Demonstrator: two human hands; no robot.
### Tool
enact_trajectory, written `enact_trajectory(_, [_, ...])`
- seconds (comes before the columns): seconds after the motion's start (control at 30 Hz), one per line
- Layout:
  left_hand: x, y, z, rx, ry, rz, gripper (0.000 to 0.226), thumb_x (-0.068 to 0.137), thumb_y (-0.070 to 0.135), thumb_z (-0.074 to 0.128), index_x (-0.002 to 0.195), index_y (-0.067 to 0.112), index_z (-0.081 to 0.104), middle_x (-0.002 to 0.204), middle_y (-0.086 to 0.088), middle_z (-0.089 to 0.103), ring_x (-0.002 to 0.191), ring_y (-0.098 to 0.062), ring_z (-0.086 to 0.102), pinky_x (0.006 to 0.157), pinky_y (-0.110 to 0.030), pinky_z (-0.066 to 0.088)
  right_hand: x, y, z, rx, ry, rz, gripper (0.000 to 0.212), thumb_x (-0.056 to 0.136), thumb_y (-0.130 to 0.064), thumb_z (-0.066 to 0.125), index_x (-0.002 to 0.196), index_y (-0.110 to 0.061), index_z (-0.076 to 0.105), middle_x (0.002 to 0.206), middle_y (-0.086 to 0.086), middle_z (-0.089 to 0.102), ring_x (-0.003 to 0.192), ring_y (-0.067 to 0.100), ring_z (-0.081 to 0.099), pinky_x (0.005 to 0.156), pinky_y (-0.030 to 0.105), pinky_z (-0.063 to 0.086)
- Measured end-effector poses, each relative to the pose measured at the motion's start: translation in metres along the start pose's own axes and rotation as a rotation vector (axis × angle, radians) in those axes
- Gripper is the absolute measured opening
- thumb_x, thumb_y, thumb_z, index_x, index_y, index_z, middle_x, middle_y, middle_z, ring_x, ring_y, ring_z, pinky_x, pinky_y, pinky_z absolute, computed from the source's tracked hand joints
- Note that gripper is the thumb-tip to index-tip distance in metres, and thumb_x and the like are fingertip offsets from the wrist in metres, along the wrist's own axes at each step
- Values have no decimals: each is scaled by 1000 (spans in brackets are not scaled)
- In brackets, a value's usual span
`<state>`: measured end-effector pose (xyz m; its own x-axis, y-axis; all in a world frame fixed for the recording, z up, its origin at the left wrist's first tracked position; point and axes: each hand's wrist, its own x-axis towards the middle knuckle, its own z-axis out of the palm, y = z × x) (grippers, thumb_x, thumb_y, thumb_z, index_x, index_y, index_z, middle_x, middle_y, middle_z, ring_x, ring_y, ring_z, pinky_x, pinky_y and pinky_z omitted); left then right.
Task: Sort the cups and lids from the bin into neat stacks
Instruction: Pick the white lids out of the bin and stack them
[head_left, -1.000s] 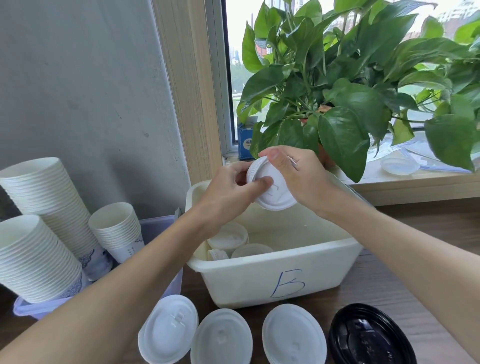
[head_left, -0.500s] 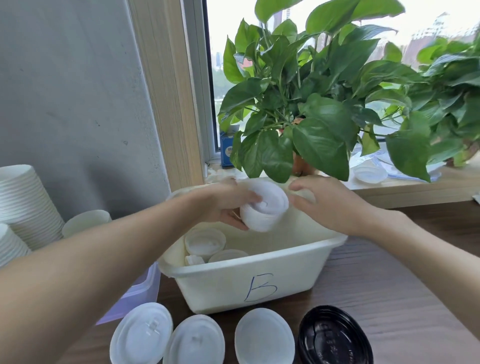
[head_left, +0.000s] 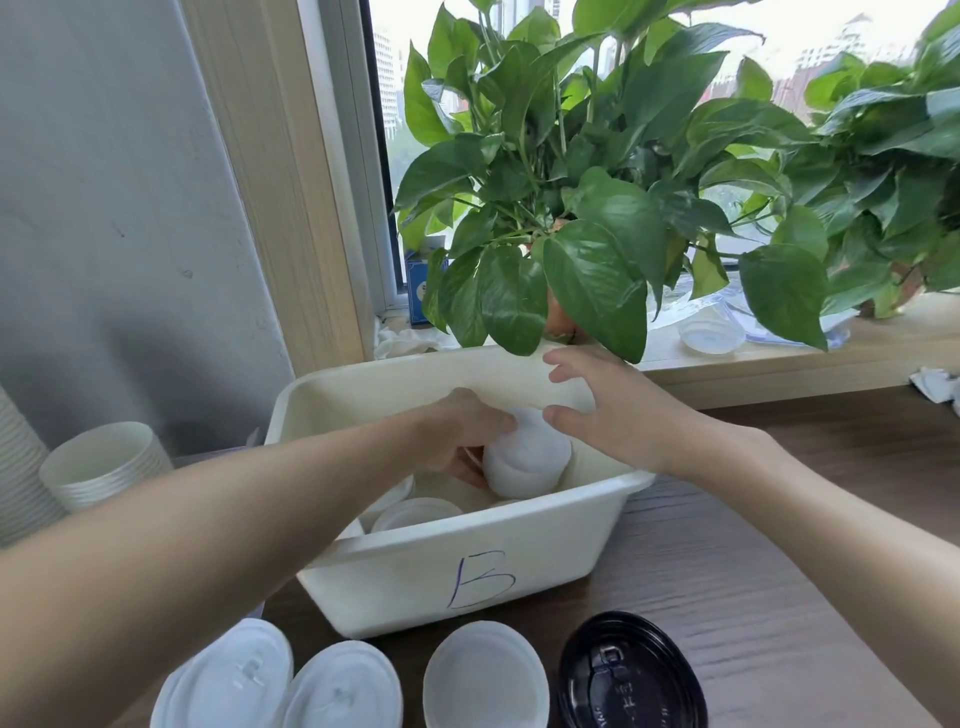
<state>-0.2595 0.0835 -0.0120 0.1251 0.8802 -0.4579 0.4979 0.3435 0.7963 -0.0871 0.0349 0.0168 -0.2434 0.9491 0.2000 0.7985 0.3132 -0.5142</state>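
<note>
Head view, single frame.

Bin: white plastic, a handwritten blue "B" on its front wall, standing on the dark wood tabletop against the windowsill.

Left hand: reaches over the near rim into the bin. Its fingers are curled round a white piece, gripping it from the left side. The piece is held clear of the bin floor, inside the walls and toward the right half. It is blurred; whether it is a cup or a nested set of lids cannot be told.

Right hand: above the bin's right rear part, fingers spread and straight, holding nothing. The thumb tip sits at the upper right of the white piece; contact cannot be confirmed. The fingertips reach to the far rim.

Bin contents: loose white lids lie on the floor below the left wrist, partly hidden.

Tabletop, in front of the bin, in a row from left to right: three white lids, then one black lid. The first two overlap at their edges.

Left of the bin: a nested stack of white paper cups, tilted, mouth facing the camera.

Windowsill: a potted plant with broad green leaves, some hanging over the bin's far rim, and a clear lid.
</note>
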Motion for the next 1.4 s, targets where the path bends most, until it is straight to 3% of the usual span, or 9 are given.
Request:
enact_trajectory(0.3, [-1,2,-3,104,11,39,46,86,16,74,123,-2,54,109,-18,58,90,-33,66,73,-39,62,2,3,2,25,-13,4,54,90,-34,61,140,-28,39,129,-13,48,122,8,42,103,27,32])
enact_trajectory(0.4, [-10,5,-14,162,44,93,38,87,19,71,115,-4,59,104,-18,61,82,-31,65,78,-40,62,2,2,1,22,-15,12,53,90,-34,61,139,-29,41,128,-13,49,123,9,42,105,28,32])
enact_trajectory(0.5, [-28,7,-29,353,141,268,23,87,20,67,98,0,65,88,-15,60,70,-26,57,71,-36,59,1,-2,-2,-58,10,8,50,88,-38,61,135,-32,45,127,-15,50,124,10,43,110,34,31])
enact_trajectory(0.57, [-43,6,-42,471,213,412,22,87,22,65,100,4,68,96,-13,68,70,-20,59,69,-31,54,1,-8,-4,-211,28,-56,44,90,-40,58,132,-33,47,125,-16,51,126,9,41,110,33,26])
enact_trajectory(0.77, [-83,-13,-101,680,493,694,21,89,32,64,106,21,69,110,3,68,97,-15,62,85,-36,52,14,-48,5,-165,-98,-127,30,92,-37,57,121,-29,58,112,-14,62,109,10,54,96,33,43])
enact_trajectory(0.87, [-92,-28,-122,833,544,659,28,87,41,65,110,25,68,117,4,66,108,-19,60,94,-39,47,27,-73,24,-9,-242,-111,30,89,-31,62,118,-23,61,101,-8,67,98,15,63,90,34,51])
enact_trajectory(1.03, [-95,-52,-131,794,467,575,47,77,56,53,110,26,68,124,5,60,114,-18,57,101,-41,45,48,-100,57,-83,-407,-91,49,90,-42,61,131,-17,52,119,1,60,104,15,57,93,27,46])
enact_trajectory(1.2, [-89,-65,-128,674,463,596,31,86,43,64,109,24,68,132,6,52,119,-14,53,105,-38,43,65,-105,82,-155,-524,5,62,87,-48,61,136,-14,44,128,2,53,116,20,51,97,30,42])
enact_trajectory(1.4, [-83,-67,-126,640,456,616,29,86,40,66,111,26,67,134,9,49,122,-11,49,106,-36,42,70,-100,108,-133,-574,27,62,81,-53,67,124,-15,46,112,-1,58,98,19,58,90,37,49])
